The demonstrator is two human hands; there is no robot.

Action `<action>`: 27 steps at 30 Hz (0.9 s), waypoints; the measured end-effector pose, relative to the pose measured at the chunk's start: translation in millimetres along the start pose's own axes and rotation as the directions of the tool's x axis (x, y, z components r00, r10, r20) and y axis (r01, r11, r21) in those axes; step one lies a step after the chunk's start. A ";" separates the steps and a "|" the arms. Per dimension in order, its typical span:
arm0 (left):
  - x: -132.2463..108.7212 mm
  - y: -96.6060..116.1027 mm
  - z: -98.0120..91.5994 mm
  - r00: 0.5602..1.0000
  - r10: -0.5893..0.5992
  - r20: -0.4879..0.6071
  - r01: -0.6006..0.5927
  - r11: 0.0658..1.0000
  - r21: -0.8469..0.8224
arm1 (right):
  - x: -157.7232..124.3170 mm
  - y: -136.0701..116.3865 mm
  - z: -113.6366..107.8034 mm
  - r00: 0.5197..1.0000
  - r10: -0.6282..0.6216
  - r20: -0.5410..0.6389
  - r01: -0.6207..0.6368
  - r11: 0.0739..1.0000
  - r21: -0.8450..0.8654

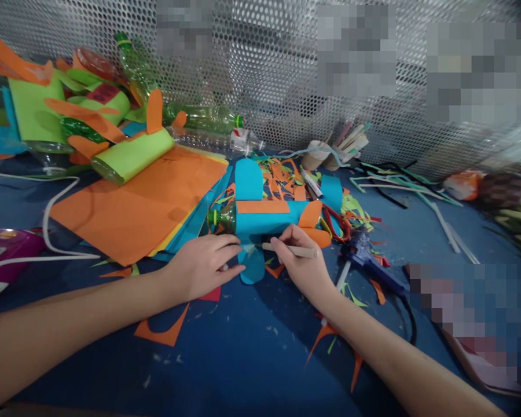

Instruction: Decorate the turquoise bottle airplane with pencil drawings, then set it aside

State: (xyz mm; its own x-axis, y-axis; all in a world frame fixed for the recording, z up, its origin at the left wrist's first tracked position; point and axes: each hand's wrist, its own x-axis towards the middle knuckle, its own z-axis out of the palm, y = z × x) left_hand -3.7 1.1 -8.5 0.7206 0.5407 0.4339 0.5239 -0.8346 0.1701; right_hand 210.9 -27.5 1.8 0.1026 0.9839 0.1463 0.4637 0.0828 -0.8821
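A plastic bottle wrapped in blue paper (260, 223) lies on its side in front of me, its green cap (212, 218) pointing left. An orange strip (263, 207) runs along its top. A rounded blue paper wing (249, 179) sticks out on the far side and another blue wing (252, 272) on the near side. My left hand (211, 258) rests beside the near wing, fingers stretched out, fingertips at its left edge. My right hand (301, 255) is closed round a slim white pen (304, 251), its tip over the near wing close to the bottle.
Orange and blue paper sheets (143, 202) lie left, with a green-wrapped bottle (134, 155) on top. Red scissors (341, 223) and a blue glue gun (369, 260) lie right. Paper scraps (282, 176) are scattered behind. A purple device (8, 255) with a white cord sits far left.
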 end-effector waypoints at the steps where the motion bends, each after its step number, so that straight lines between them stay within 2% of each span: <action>1: 0.0 0.0 0.0 1.000 0.003 -0.005 -0.003 1.000 -0.001 | 0.1 -0.6 -0.1 1.000 0.001 -0.008 -0.001 1.000 -0.008; 27: 0.4 0.3 -0.6 1.000 0.005 -0.004 -0.005 1.000 -0.007 | -0.3 -1.3 0.2 1.000 -0.007 -0.001 0.007 1.000 0.002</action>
State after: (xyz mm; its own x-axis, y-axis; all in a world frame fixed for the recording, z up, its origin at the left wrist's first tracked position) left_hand -3.6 1.1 -7.8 0.7216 0.5361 0.4380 0.5168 -0.8381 0.1744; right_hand 210.1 -27.9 2.8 0.1002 0.9832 0.1526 0.4623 0.0899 -0.8822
